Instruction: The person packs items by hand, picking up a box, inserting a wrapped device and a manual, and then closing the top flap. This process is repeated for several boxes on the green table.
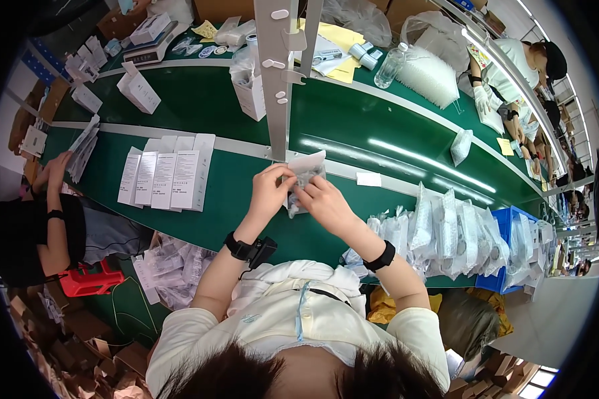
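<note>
A small white carton [308,161] stands at the middle of the green table with its flap raised. Clear plastic packaging [304,178] shows in its opening. My left hand [271,191] is closed at the carton's left side, thumb and fingers pinched at its edge. On the other side my right hand [325,205] has its fingers bent and pressed onto the clear plastic packaging. The fingers partly hide what lies inside. Left of my hands, several white printed cartons [168,174] lie in an overlapping row.
Filled clear bags [439,226] stand in a row at the right, beside a blue bin [506,249]. A metal post [276,86] rises just beyond my hands. A co-worker's hand [53,169] is at the left, near flat cartons [84,147]. Bagged items [176,269] lie at lower left.
</note>
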### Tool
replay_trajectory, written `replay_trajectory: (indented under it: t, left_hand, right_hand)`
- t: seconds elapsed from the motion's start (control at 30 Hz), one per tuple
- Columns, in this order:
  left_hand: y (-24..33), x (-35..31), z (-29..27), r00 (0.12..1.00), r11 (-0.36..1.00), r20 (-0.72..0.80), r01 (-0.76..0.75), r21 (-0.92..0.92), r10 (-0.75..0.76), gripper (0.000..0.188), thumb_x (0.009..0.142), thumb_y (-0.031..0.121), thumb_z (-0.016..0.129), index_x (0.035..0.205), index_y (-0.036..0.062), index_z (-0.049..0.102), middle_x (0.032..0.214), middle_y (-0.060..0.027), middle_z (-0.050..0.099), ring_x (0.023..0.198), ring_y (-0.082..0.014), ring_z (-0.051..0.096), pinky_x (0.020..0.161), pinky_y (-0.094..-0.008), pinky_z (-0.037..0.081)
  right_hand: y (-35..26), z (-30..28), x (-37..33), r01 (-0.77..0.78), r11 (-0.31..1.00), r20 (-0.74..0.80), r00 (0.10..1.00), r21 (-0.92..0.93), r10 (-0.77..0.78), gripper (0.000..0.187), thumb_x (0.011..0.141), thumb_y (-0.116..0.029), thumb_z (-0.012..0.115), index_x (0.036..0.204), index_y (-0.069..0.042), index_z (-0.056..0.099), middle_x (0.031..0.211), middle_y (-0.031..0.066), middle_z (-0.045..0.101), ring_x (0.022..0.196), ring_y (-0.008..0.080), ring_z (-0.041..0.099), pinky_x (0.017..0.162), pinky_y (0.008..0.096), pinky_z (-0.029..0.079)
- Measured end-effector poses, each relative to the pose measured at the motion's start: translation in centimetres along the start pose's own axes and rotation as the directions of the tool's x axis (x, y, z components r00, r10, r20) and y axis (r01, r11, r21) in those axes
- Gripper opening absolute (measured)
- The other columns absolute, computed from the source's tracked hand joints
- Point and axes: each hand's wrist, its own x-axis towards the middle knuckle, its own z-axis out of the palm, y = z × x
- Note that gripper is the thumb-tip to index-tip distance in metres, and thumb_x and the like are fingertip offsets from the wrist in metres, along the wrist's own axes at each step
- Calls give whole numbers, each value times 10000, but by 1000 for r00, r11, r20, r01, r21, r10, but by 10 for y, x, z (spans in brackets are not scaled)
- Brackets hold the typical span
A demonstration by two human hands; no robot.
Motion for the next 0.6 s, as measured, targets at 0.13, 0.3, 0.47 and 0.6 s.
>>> replay_trajectory:
  t: [0.13, 0.3, 0.47, 0.6]
  left_hand:
    - [-35, 2, -52, 978, 993, -184, -82, 90, 97, 268, 790, 77, 597, 1045, 27, 532, 1140, -135, 530, 1109, -233, 477, 922, -316, 369]
    - [-113, -5, -151, 942, 247, -315, 334, 910, -112, 834, 679, 352, 693, 1341, 105, 250, 1412, -185, 120, 1294, -420, 72, 925, -668, 156]
    - [-167, -46, -155, 950, 299, -257, 301, 906, -179, 867, 664, 215, 689, 1361, 88, 189, 1414, -182, 118, 1294, -411, 83, 923, -657, 188]
    - [-111, -88, -106, 956, 465, -165, 265, 845, -244, 918, 600, 139, 726, 1351, 97, 198, 1350, -195, 227, 1221, -391, 241, 919, -518, 313]
  right_hand:
    - [-3, 8, -18, 99, 994, -80, 992, -50, -103, 345, 755, -280, 614, 1023, -66, 575, 1092, 81, 509, 1046, 234, 450, 966, 409, 327]
    - [2, 13, -25, 66, 991, -425, 905, 121, -9, 603, 682, -300, 699, 1191, -71, 468, 1232, 111, 413, 1118, 266, 413, 1016, 468, 240]
    - [28, 63, -13, 66, 559, -370, 812, 826, 452, 901, 581, -219, 792, 1315, -82, 288, 1295, 136, 348, 1177, 256, 378, 1010, 418, 268]
    - [62, 66, 7, -76, 300, -77, 881, 951, 467, 993, 540, -144, 815, 1333, -75, 221, 1263, 122, 391, 1170, 226, 387, 972, 362, 325]
